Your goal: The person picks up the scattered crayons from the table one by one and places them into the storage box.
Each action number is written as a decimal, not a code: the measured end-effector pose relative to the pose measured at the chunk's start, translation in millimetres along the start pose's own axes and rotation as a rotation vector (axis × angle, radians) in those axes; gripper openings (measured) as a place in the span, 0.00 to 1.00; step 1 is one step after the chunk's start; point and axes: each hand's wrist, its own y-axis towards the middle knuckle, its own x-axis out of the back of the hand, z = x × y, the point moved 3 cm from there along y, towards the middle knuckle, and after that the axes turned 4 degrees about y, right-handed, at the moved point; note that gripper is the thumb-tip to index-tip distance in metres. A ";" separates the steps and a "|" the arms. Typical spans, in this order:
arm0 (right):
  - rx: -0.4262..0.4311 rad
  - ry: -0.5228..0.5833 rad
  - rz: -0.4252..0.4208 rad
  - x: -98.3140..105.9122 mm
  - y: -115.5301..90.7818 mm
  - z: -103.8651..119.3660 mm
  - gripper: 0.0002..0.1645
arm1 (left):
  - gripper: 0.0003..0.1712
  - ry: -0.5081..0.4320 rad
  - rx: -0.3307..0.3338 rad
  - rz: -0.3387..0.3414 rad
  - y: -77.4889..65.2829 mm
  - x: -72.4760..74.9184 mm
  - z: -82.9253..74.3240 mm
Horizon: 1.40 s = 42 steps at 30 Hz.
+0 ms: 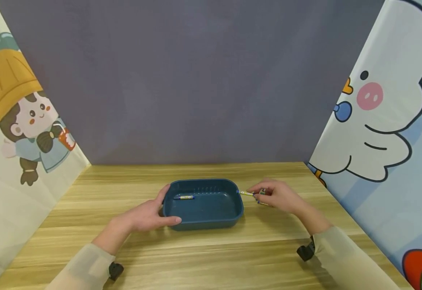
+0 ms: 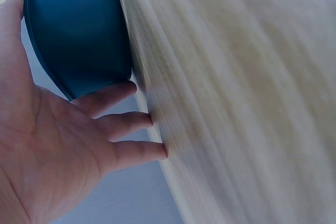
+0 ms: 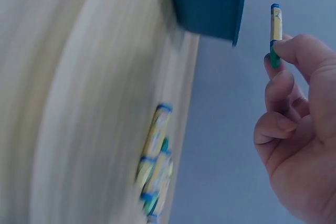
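A dark blue plastic tub [image 1: 211,225] stands on the table, with one crayon [image 1: 186,197] lying inside toward its back left. My left hand [image 1: 145,215] holds the tub's left end, thumb along the front rim and fingers spread down the side. Between thumb and fingertips, my right hand [image 1: 278,196] pinches a green crayon [image 3: 276,27] in a yellow wrapper with blue bands. The free end of that crayon overlaps the tub's right rim in the head view. Several more crayons [image 3: 155,156] lie bunched on the table under the right hand, which partly hides them in the head view.
The wood-grain table [image 1: 211,262] runs back to a grey wall [image 1: 196,88]. Printed cartoon panels [image 1: 388,104] flank it on both sides. Each wrist carries a small black camera mount [image 1: 306,251].
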 end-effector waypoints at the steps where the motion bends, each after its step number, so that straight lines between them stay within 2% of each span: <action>1: 0.006 -0.001 0.006 -2.6 3.6 3.8 0.13 | 0.77 0.000 0.000 0.000 0.1 0.0 -0.1; 11: 0.063 0.003 0.068 -36.7 44.9 38.9 0.15 | 0.76 0.000 -0.006 -0.006 1.3 -1.2 1.9; 18: 0.026 0.079 0.119 -64.6 74.3 55.7 0.16 | 0.76 0.005 -0.009 -0.012 0.5 -0.5 1.8; 27: 0.045 0.127 0.144 -98.5 105.6 64.4 0.16 | 0.76 -0.016 -0.015 -0.006 -0.3 0.7 1.2; 42: -0.044 0.085 0.197 -149.0 130.9 65.5 0.14 | 0.75 -0.025 -0.033 0.003 1.4 0.5 2.7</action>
